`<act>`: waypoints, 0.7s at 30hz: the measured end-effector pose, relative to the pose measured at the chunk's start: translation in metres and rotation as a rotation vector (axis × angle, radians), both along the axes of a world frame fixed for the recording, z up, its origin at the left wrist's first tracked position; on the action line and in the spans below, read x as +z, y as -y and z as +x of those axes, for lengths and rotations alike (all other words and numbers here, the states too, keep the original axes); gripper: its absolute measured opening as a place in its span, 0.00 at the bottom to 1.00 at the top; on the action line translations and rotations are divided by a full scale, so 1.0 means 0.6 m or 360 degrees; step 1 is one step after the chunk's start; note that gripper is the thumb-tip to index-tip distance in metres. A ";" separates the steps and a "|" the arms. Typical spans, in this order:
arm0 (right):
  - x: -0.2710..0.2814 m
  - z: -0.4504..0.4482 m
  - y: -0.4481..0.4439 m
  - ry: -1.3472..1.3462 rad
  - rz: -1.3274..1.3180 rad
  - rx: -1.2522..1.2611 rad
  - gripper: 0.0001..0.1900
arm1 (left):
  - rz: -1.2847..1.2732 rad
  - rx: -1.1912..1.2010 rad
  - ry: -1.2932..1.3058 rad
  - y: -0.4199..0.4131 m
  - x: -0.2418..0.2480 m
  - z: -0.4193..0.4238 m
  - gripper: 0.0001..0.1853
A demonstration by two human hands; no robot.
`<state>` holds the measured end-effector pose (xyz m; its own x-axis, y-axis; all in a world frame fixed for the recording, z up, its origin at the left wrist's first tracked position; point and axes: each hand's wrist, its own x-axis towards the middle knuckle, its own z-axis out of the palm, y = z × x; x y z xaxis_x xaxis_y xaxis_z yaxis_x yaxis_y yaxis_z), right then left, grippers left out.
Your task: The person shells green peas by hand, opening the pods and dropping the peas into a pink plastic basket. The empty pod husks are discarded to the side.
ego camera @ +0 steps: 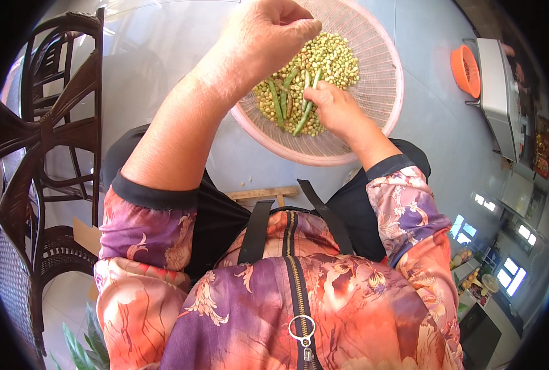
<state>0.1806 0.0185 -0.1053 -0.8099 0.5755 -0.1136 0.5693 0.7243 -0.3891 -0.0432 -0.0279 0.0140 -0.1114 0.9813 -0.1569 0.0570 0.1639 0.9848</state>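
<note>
A round pink plastic basket point(389, 78) with a mesh base stands before me, holding a heap of shelled green beans point(334, 58). Several long green bean pods point(276, 104) lie on the heap. My right hand point(334, 108), reaching in from the right, has thumb and finger against a green pod point(309, 108) over the near part of the heap. Above the basket's left side is my left hand point(274, 34), its fingers curled and thumb near the fingertips; whether something small is between them cannot be told.
Dark woven rattan chairs point(48, 125) stand at the left. An orange plastic basket point(465, 71) rests by a white piece of furniture point(499, 97) at the right. Near my lap is a small wooden stool edge point(260, 193); green plant leaves point(78, 344) show at lower left.
</note>
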 end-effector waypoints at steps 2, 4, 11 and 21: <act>-0.016 0.012 0.001 -0.0132 0.0297 0.0109 0.11 | -0.0027 -0.0032 -0.0046 -0.007 0.004 0.003 0.19; 0.009 -0.012 0.004 0.0149 0.0373 0.0251 0.10 | 0.0267 0.0125 -0.0495 -0.009 -0.005 0.000 0.19; 0.008 0.002 0.012 0.0087 0.0398 0.0312 0.08 | 0.0265 0.0220 -0.0427 -0.012 -0.013 0.002 0.20; 0.118 -0.030 -0.027 -0.1036 -0.1708 -0.0807 0.05 | 0.0340 0.0232 -0.0301 -0.029 -0.044 -0.001 0.15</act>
<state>0.1625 0.0345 -0.0345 -0.6154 0.6948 -0.3723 0.1785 -0.3371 -0.9244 -0.0440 -0.0106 -0.0125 -0.2607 0.9614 0.0877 0.2333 -0.0255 0.9721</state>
